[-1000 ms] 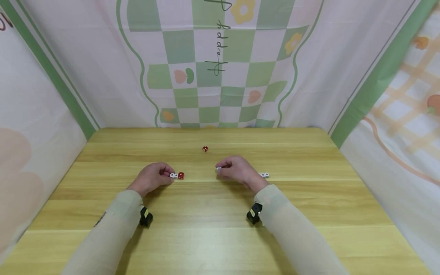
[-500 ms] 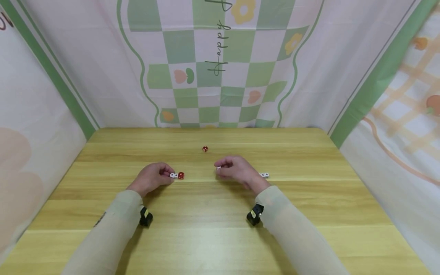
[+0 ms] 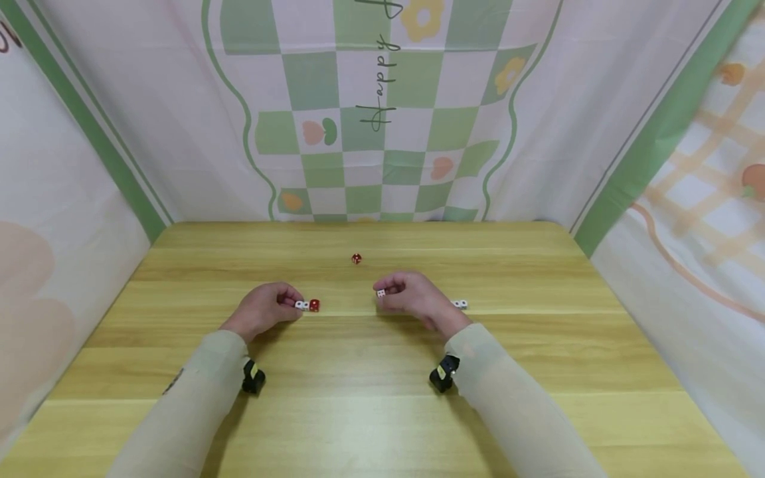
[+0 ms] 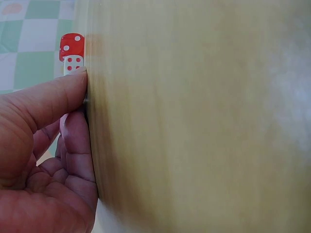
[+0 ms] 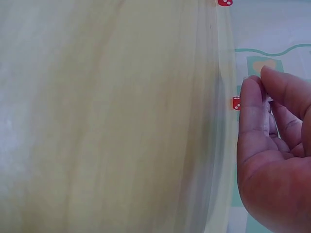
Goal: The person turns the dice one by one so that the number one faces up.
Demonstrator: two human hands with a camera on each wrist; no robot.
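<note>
In the head view my left hand [image 3: 263, 311] rests on the table, thumb and fingers pinching the near end of a short row. The row has white dice [image 3: 303, 305] and, at its right end, a red die [image 3: 315, 305]. Close up in the left wrist view, the thumb tip lies against a white die [image 4: 73, 63] with red pips, which touches the red die [image 4: 72, 46]. My right hand [image 3: 415, 297] holds a white die [image 3: 380, 293] between thumb and index fingertip, apart from the row; the right wrist view hides that die behind the fingers.
Another red die [image 3: 356, 259] lies farther back on the wooden table [image 3: 358, 411]. White dice [image 3: 459, 304] sit just right of my right wrist, partly covered by it. A patterned cloth [image 3: 382, 166] hangs behind the table's back edge.
The white die in my right fingers has turned slightly, so a different face shows, and that hand has shifted only a little. My left hand and its row stay still.
</note>
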